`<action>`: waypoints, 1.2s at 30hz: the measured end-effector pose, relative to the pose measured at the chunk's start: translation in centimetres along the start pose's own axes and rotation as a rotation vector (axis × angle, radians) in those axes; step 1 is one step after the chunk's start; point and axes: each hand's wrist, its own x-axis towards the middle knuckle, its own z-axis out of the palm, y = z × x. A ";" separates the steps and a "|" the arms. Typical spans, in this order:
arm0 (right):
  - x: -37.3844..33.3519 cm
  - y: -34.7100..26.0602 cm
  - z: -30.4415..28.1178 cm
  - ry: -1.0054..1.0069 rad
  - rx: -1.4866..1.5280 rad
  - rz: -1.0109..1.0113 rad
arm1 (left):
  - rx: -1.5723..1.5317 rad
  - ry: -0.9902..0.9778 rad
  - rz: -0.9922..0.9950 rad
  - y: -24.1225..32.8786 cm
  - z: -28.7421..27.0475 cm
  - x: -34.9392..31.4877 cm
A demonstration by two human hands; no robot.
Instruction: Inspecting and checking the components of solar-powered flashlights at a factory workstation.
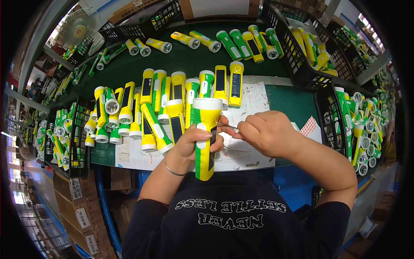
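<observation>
My left hand (188, 141) is wrapped round a yellow and green flashlight (204, 165), upright in front of my chest with its white-rimmed head at the top. A dark panel shows along the flashlight's right side, partly behind my fingers. My right hand (268, 133) pinches a thin metal tool (227, 126). The tool's tip reaches the flashlight just below its head; its exact kind cannot be made out. Just beyond my hands, several similar flashlights (175, 125) stand and lean close together on a white sheet (252, 103).
A dark green tabletop (282, 97) lies under the sheet. More flashlights (235, 45) lie along the far side. Black crates (297, 64) filled with flashlights stand at the far right, and another crate (79, 149) is at the left. A fan (79, 28) stands far left.
</observation>
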 end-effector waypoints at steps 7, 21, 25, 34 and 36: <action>-0.3 -0.4 0.8 -0.135 0.394 0.289 | 0.374 0.104 -0.044 0.6 0.9 -0.2; 0.1 0.7 0.7 -0.365 1.180 0.870 | 0.629 0.541 0.233 0.7 -0.5 0.0; -0.9 0.6 -0.3 -0.191 1.594 0.952 | -0.021 0.298 0.298 1.5 -0.3 -0.4; -1.3 -3.9 3.8 0.047 1.984 0.981 | -0.096 0.105 0.332 0.6 2.9 0.1; -0.9 -4.6 3.7 0.040 1.979 1.018 | -0.118 0.150 0.349 0.5 3.2 0.3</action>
